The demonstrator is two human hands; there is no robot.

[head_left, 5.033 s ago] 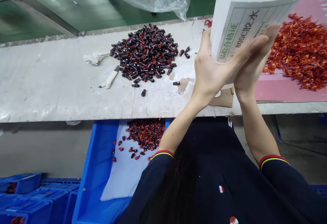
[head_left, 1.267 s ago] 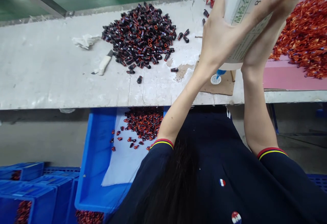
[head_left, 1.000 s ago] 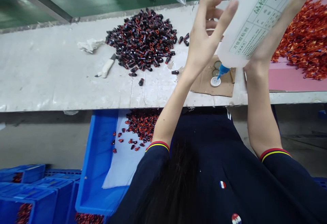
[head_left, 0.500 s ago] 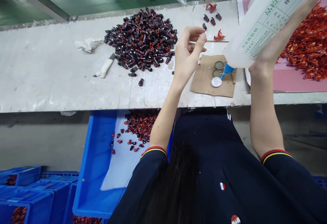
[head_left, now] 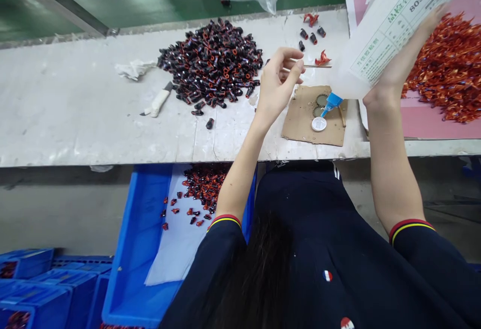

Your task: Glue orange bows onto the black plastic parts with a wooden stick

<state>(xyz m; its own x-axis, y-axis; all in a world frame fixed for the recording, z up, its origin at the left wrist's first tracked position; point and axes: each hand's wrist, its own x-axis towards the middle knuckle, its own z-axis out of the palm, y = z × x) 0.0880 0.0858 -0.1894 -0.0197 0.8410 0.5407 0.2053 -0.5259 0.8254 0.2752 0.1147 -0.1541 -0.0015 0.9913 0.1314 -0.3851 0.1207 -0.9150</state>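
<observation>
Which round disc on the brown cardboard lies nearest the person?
The white disc, near the tip of the blue conical nozzle; the two dark-rimmed greyish discs lie farther back.

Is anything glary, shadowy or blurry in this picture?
Head view: bright glare streaks the glossy green surface beyond the long off-white bench; head view: shadow darkens the grey floor along the bench's near edge; head view: on the white translucent bottle, the smallest label print is unreadable.
</observation>
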